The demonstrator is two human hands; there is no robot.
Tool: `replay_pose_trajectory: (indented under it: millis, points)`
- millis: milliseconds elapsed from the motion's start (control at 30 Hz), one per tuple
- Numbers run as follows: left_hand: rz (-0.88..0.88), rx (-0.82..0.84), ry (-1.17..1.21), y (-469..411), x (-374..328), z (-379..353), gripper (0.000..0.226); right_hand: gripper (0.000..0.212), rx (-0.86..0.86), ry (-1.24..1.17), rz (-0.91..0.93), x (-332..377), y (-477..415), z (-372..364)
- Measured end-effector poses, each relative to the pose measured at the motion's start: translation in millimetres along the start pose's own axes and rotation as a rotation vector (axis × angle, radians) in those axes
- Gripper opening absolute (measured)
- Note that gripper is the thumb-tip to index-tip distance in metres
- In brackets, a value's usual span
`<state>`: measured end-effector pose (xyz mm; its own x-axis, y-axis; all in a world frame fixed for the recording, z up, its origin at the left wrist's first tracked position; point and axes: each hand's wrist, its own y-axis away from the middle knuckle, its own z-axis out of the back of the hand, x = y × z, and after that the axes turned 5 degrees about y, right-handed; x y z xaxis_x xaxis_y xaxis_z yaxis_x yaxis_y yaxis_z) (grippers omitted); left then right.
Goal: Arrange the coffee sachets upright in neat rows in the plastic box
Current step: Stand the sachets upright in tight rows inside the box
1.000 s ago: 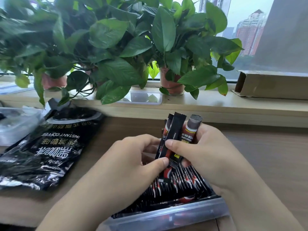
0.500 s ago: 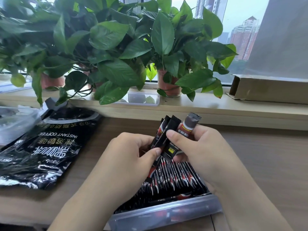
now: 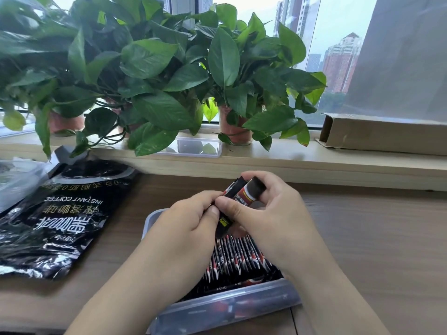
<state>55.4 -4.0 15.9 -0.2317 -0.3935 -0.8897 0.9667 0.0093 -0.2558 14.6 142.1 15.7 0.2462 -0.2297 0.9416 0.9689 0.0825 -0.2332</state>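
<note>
Bundle: narrow black-and-red foil coffee sachets (image 3: 244, 195) are held in a small sheaf over the far end of the box, tops tilted away toward the table's far edge.
Change: within the last second the sheaf has been brought lower, and its fanned tops have been drawn together.
Left hand: the left hand (image 3: 186, 228) is pinched on the sheaf's left edge, with the thumb pressed on the front.
Right hand: the right hand (image 3: 275, 213) is wrapped round the sheaf's right side, its thumb meeting the left thumb.
Box: a clear rectangular plastic box (image 3: 225, 304) sits at the near edge of the brown wooden table (image 3: 375, 238). A standing row (image 3: 239, 255) of upright sachets is already packed inside.
Meaning: the sheaf appears squared up for slotting in behind that row. The space left there is hidden by the hands.
Bag: a black foil instant-coffee bag (image 3: 55, 213) lies flat toward the table's left edge, apart from the box.
</note>
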Motion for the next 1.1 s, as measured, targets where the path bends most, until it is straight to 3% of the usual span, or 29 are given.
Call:
replay_pose_trajectory:
  millis: [167, 333, 467, 567, 700, 767, 867, 1100]
  points:
    - [-0.04, 0.055, -0.005, -0.2, -3.6, 0.7, 0.036, 0.031, -0.034, 0.253, 0.107, -0.5, 1.6, -4.1]
    - [-0.132, 0.05, -0.134, 1.0, -2.7, 6.4, 0.028, 0.012, 0.046, 0.029, 0.05, 6.4, 2.7, -3.4]
    - [-0.039, -0.1, 0.169, 1.4, -6.2, 6.6, 0.013, 0.012, 0.035, -0.131, 0.017, 8.0, 0.0, 1.9]
    - [0.031, -0.244, 0.323, -0.4, -5.4, 7.3, 0.027, 0.015, -0.041, -0.168, 0.071, 7.7, 0.6, 1.5]
    - [0.116, -0.289, 0.386, -5.1, -1.4, 2.9, 0.018, 0.015, -0.073, -0.124, 0.111, 8.2, 2.7, -4.8]
    - [0.115, -0.275, 0.418, -7.4, 1.2, -3.8, 0.023, 0.015, -0.043, 0.014, 0.129, 4.7, 3.7, -10.4]
    - [0.019, -0.323, 0.228, -7.7, 2.9, -6.3, 0.029, 0.019, 0.064, 0.079, 0.149, 0.5, 6.4, -18.4]
    - [-0.095, -0.432, 0.09, -7.4, 6.6, 11.2, 0.021, 0.009, 0.122, -0.172, -0.003, 11.2, 5.3, -7.0]
